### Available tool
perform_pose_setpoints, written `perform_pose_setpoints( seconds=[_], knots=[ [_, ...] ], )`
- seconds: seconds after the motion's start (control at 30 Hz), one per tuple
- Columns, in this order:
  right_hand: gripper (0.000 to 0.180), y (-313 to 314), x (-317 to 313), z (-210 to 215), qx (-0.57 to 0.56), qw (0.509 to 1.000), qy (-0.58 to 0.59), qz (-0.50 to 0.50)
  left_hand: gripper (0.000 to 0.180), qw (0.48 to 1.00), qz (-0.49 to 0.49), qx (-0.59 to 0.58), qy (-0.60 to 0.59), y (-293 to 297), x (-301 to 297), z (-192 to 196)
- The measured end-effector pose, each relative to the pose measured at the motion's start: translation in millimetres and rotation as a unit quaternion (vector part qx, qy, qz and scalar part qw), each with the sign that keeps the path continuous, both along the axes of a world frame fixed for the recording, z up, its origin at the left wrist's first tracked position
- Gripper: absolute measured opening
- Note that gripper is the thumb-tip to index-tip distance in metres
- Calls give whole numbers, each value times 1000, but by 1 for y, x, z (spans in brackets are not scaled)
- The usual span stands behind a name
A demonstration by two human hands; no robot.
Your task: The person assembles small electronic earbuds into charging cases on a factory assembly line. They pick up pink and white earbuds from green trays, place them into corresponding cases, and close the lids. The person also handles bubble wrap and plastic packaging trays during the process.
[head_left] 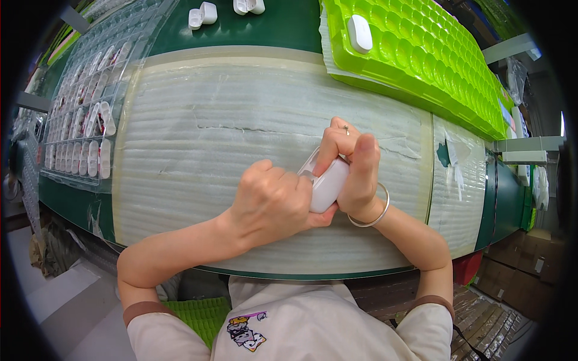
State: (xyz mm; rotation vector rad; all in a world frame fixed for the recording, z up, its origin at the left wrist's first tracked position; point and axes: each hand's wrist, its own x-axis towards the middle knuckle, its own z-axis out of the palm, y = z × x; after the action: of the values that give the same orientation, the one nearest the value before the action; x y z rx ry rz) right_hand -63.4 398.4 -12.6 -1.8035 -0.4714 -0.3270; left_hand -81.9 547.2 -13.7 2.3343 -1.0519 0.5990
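Note:
A white earbud charging case is held between my two hands, above the middle of the foam-covered table and tilted. My left hand is closed round its left side, with the thumb underneath. On the right side, my right hand grips the same case, its bent index finger pressing at the upper opening. The lid seems raised along the left edge, but my fingers hide most of the inside. Another white case, closed, rests on the near left corner of the bright green moulded tray.
At the far edge lie two opened white cases. A clear plastic tray on the left holds rows of small white parts. Wrinkled white foam sheeting covers the green table, torn at the right. Cardboard boxes stand lower right.

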Motion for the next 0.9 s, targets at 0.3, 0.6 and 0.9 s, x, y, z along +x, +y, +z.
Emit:
perform_pose_setpoints(
  seconds=[0.3, 0.6, 0.9],
  knots=[
    [61, 3, 3, 1, 0, 1000, 9, -29, 38, 1000, 7, 4, 26, 0, 4, -2],
    [70, 4, 10, -6, -53, 996, -59, -42, 34, 999, 11, 0, 41, 2, 7, -4],
    [58, 5, 1, -4, -5, 999, 37, -5, 39, 994, -10, -59, 91, -3, -1, -10]
  ],
)
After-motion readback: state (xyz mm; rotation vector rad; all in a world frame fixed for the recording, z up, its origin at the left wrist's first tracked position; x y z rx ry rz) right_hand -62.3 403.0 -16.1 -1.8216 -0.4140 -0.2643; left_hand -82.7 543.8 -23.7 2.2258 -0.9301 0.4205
